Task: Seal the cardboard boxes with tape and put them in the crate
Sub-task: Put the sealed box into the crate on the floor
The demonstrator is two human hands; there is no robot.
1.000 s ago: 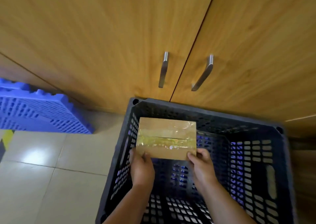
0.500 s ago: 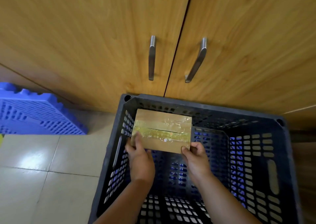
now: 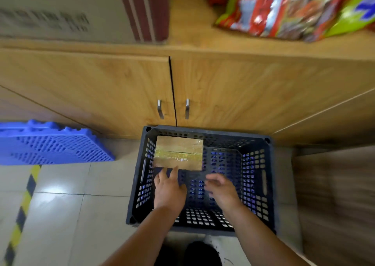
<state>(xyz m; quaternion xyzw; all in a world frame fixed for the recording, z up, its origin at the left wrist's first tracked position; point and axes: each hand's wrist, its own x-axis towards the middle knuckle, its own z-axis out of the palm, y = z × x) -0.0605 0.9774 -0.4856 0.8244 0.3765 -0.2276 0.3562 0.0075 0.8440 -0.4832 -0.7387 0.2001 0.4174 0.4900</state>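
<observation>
Cardboard under shiny tape, the box (image 3: 178,154) lies flat in the far-left corner of the crate (image 3: 211,131), its long side running left to right. Both hands hang empty on its near side, fingers loose and spread. The left hand (image 3: 168,190) is nearer, fingertips at the box's near edge; the right hand (image 3: 222,190) sits clear, so any nudge looks like the left's job

Open-top crate (image 3: 203,131), so clear drop straight in from above. Far-left corner taken up by the taped box (image 3: 178,154). Right half and near side wide open. Cabinet doors (image 3: 101,93) tight behind the far rim, blue pallet (image 3: 50,144) off left on the floor.
</observation>
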